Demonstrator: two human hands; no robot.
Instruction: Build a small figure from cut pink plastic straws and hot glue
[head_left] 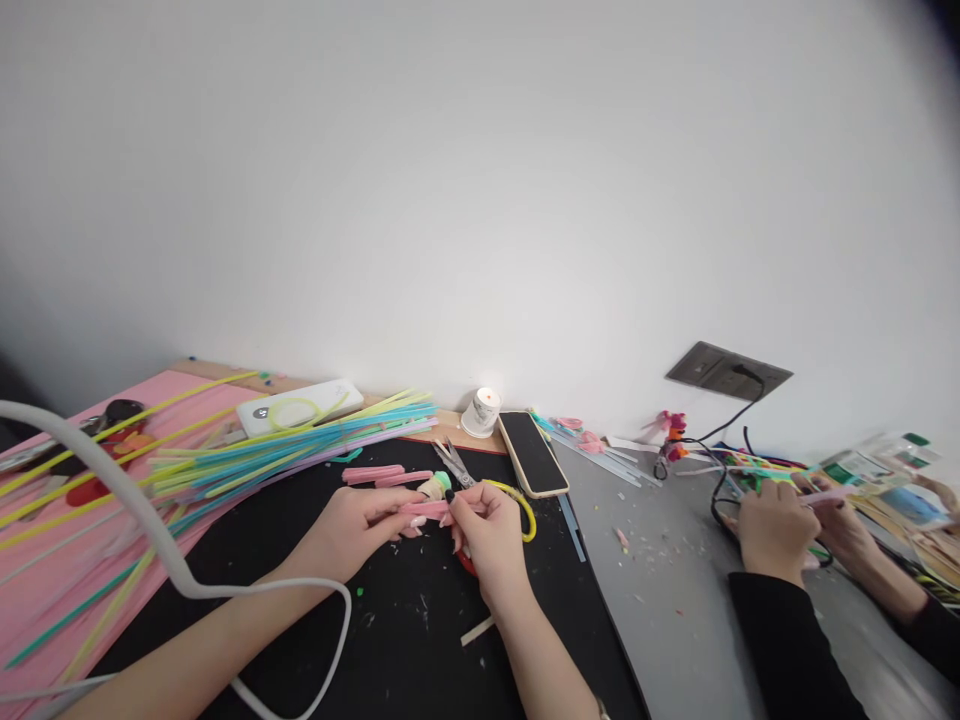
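My left hand [356, 525] pinches one end of a short pink pipe cleaner piece [425, 509]. Closed on its other end is my right hand [487, 530], with thumb and fingers together. Just behind the fingertips is a small beige and green roll-like thing [433, 487]; I cannot tell whether it is held or only lies there. Cut pink pipe cleaners [373, 474] lie on the black mat [405, 640] beyond my left hand. Scissors [454, 464] lie partly hidden behind my right hand, their yellow handle [531, 515] showing on its right.
Long pipe cleaners [300, 450] spread across the left, near a white power bank [300, 407]. A paper cup [481, 412] and a phone [534, 455] stand by the wall. A white cable [161, 545] loops over my left forearm. Another person's hands [776, 530] work at right.
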